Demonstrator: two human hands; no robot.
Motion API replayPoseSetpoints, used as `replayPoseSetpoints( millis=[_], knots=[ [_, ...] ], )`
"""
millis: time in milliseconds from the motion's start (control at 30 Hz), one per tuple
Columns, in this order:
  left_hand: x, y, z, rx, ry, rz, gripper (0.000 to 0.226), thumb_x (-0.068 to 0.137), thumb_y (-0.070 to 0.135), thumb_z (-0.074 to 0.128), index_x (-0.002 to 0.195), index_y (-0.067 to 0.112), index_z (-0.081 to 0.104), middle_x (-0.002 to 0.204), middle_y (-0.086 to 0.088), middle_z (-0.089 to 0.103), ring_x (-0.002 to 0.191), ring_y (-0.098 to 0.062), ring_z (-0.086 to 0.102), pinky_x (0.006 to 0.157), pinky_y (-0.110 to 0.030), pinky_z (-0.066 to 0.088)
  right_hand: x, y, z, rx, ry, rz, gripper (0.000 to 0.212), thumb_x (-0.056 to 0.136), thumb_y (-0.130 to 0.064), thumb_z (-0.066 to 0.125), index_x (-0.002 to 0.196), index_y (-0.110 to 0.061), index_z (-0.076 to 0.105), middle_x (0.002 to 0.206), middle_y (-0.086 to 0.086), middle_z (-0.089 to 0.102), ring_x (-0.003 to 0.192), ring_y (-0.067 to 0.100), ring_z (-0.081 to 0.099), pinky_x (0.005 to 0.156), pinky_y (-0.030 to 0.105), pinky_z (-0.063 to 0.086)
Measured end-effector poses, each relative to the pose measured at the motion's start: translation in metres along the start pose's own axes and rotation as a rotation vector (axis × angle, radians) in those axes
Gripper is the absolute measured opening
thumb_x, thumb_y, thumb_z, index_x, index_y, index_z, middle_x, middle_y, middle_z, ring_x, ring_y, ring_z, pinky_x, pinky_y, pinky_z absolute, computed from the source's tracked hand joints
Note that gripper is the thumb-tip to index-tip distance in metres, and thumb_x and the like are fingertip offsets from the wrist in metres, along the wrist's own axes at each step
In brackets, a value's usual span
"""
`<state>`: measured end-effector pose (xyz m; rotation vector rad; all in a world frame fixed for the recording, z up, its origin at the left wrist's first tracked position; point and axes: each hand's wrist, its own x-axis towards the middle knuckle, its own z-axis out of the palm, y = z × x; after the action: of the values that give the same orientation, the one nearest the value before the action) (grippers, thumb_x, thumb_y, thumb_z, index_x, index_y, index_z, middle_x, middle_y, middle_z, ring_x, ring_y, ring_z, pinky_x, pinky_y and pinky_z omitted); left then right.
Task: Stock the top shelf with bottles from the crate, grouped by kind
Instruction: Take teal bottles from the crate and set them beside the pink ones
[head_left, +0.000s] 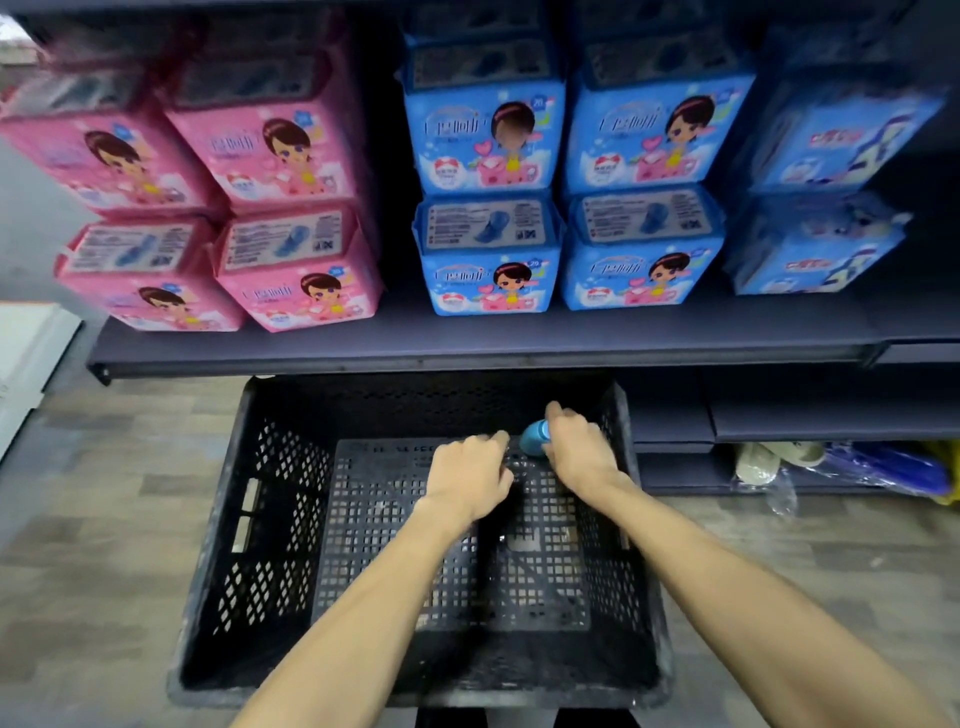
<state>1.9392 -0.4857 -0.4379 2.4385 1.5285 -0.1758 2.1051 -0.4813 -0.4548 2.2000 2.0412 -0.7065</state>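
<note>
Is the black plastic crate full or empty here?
Nearly empty: the black perforated plastic crate shows bare mesh floor; the right hand grips the only visible item, a blue bottle. Anything under the left hand cannot be told.

- I see a grey wood-look floor (130, 493). A black perforated crate (218, 519) sits directly on it, its far end tucked under the shelving.
- Above the crate, a dark shelf (467, 345) carries stacked pink packs (291, 156) on the left. Stacked blue packs (488, 140) fill the middle and right.
- Low on the right, a bottom shelf (685, 470) holds plastic-wrapped goods (883, 467); I can't make out what they are.
</note>
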Motion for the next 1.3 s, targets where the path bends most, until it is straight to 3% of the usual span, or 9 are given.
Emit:
replayPoseSetpoints(
  millis=[233, 567, 767, 867, 967, 1100, 1300],
  knots=[
    [0.014, -0.016, -0.064, 0.036, 0.081, 0.077, 0.021, 0.084, 0.035, 0.049, 0.098, 0.019, 0.05, 0.098, -0.007, 0.066, 0.085, -0.035, 0.064, 0.061, -0.034, 0.036, -0.025, -0.014, -0.082, -0.044, 0.14, -0.122, 0.045, 0.093, -0.025, 0.063, 0.131, -0.011, 0.043, 0.125, 0.011, 0.06, 0.105, 0.037, 0.064, 0.08, 0.04, 0.05],
    [0.02, -0.02, -0.129, 0.1, 0.201, 0.116, 0.029, 0.088, 0.044, 0.049, 0.104, 0.02, 0.052, 0.106, -0.005, 0.064, 0.097, -0.031, 0.061, 0.072, -0.038, 0.045, -0.059, -0.029, -0.164, 0.022, 0.285, -0.254, 0.038, 0.091, -0.033, 0.065, 0.119, -0.019, 0.044, 0.116, 0.007, 0.064, 0.102, 0.035, 0.064, 0.079, 0.043, 0.052],
    [0.02, -0.02, -0.156, 0.147, 0.273, 0.131, 0.029, 0.088, 0.046, 0.049, 0.1, 0.02, 0.05, 0.104, -0.007, 0.063, 0.092, -0.033, 0.062, 0.067, -0.038, 0.042, -0.071, -0.037, -0.201, 0.145, 0.349, -0.312, 0.042, 0.091, -0.034, 0.068, 0.121, -0.019, 0.045, 0.099, 0.002, 0.067, 0.098, 0.028, 0.064, 0.073, 0.035, 0.045],
    [0.019, -0.02, -0.172, 0.193, 0.315, 0.14, 0.027, 0.087, 0.046, 0.048, 0.1, 0.022, 0.053, 0.1, -0.007, 0.064, 0.089, -0.033, 0.063, 0.064, -0.036, 0.039, -0.077, -0.038, -0.22, 0.173, 0.393, -0.373, 0.038, 0.091, -0.035, 0.068, 0.118, -0.019, 0.047, 0.084, -0.009, 0.054, 0.088, 0.023, 0.063, 0.067, 0.031, 0.039],
    [0.017, -0.021, -0.193, 0.217, 0.351, 0.146, 0.024, 0.087, 0.044, 0.048, 0.096, 0.022, 0.053, 0.096, -0.006, 0.065, 0.086, -0.033, 0.063, 0.062, -0.035, 0.036, -0.082, -0.042, -0.238, 0.184, 0.447, -0.444, 0.036, 0.093, -0.037, 0.066, 0.118, -0.022, 0.046, 0.09, -0.013, 0.054, 0.079, 0.013, 0.054, 0.067, 0.031, 0.039],
    [0.014, -0.02, -0.223, 0.184, 0.412, 0.151, 0.021, 0.087, 0.044, 0.048, 0.091, 0.024, 0.052, 0.091, -0.004, 0.066, 0.083, -0.03, 0.064, 0.062, -0.034, 0.04, -0.084, -0.048, -0.259, 0.183, 0.485, -0.481, 0.037, 0.095, -0.039, 0.063, 0.123, -0.022, 0.046, 0.105, -0.006, 0.064, 0.083, 0.011, 0.055, 0.073, 0.032, 0.046],
    [0.002, -0.013, -0.268, 0.198, 0.508, 0.214, 0.019, 0.086, 0.044, 0.049, 0.08, 0.026, 0.044, 0.089, 0.0, 0.066, 0.082, -0.028, 0.064, 0.059, -0.03, 0.035, -0.096, -0.056, -0.288, 0.16, 0.537, -0.523, 0.032, 0.094, -0.039, 0.064, 0.116, -0.026, 0.046, 0.094, -0.012, 0.064, 0.072, 0.004, 0.055, 0.068, 0.028, 0.046]
  ],
)
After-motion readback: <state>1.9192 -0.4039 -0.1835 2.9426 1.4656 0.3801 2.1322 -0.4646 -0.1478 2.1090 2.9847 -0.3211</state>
